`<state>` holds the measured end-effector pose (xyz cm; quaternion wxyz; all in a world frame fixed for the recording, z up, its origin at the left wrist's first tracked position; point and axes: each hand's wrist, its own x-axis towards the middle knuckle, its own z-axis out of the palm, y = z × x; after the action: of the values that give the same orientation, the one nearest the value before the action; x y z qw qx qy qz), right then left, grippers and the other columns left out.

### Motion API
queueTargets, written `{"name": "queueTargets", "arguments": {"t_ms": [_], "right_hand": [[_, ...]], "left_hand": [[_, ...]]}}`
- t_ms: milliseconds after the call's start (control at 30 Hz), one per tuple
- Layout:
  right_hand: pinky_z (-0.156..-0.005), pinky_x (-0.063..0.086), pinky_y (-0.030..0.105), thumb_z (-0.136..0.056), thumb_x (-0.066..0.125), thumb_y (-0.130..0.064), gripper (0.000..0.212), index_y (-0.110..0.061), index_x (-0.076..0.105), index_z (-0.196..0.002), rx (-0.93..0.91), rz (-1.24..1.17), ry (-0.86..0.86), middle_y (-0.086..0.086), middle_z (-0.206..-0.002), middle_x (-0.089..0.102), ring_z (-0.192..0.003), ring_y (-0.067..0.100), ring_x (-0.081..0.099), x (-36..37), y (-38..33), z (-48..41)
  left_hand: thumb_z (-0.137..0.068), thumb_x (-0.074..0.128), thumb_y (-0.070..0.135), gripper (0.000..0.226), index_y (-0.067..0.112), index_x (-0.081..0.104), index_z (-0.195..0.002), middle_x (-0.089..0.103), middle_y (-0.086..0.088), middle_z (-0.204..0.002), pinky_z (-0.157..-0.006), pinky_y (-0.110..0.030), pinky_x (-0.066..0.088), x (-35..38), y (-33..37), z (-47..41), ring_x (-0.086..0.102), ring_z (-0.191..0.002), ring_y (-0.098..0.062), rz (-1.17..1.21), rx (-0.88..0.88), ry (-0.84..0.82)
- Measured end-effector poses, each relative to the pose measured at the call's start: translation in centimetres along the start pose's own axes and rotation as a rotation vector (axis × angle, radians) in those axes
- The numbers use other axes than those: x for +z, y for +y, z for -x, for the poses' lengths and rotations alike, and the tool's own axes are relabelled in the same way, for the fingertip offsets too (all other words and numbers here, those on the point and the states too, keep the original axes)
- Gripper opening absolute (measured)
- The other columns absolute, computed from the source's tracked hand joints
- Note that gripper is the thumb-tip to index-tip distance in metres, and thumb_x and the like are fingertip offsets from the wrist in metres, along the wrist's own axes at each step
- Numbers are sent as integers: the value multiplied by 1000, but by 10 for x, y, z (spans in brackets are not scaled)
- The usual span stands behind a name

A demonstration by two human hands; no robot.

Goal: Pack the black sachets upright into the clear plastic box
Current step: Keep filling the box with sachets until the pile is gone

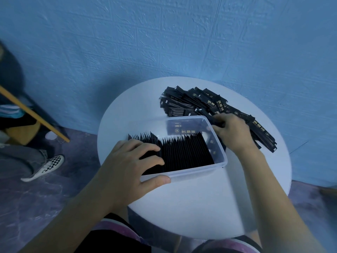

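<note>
We wear a black garment (113, 241) that shows at the bottom edge over both thighs. A striped band (116, 226) of pink and paler lines curves across the cloth on our left leg, and a matching one runs over our right leg close to the lower edge. Our left forearm (76, 207) and right forearm (273, 189) are bare along all their visible length. Our left grip (127, 167) and right grip (233, 132) are bare too.

Blue textured wall (164, 33) with thin seam lines. Purple marbled floor (36, 207). Round white table (200, 207) set close to the wall. At left a slanted wooden pole (36, 115), a bystander's checkered shoe (47, 167). Dim bluish light.
</note>
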<state>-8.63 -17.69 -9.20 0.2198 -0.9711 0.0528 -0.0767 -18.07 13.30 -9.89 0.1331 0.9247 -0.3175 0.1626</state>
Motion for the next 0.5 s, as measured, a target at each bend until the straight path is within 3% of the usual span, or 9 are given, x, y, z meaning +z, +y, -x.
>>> {"name": "queueTargets", "arguments": {"t_ms": [100,267,500], "right_hand": [[-84,45,32,-85,72,-39,43,-24,68,-126,-39,27,1,4,-118,67,-107,28,63,12,1,-1],[-87,51,35,-92,65,-29,26,-26,71,-116,-38,8,55,-3,-107,73,-102,24,66,11,2,-5],[-80,47,31,-88,69,-38,30,-29,71,-116,-52,14,22,-5,-101,74,-97,23,66,15,4,-8]], "left_hand": [[-95,31,74,59,34,73,-103,64,13,-125,-91,-34,37,0,0,0,58,-109,-16,5,-5,-7],[-95,32,74,58,34,73,-103,64,13,-125,-90,-33,36,1,-1,1,57,-109,-16,15,-7,-9],[-94,32,73,58,33,74,-101,65,14,-124,-89,-34,38,1,0,0,57,-108,-16,17,-6,11]]}}
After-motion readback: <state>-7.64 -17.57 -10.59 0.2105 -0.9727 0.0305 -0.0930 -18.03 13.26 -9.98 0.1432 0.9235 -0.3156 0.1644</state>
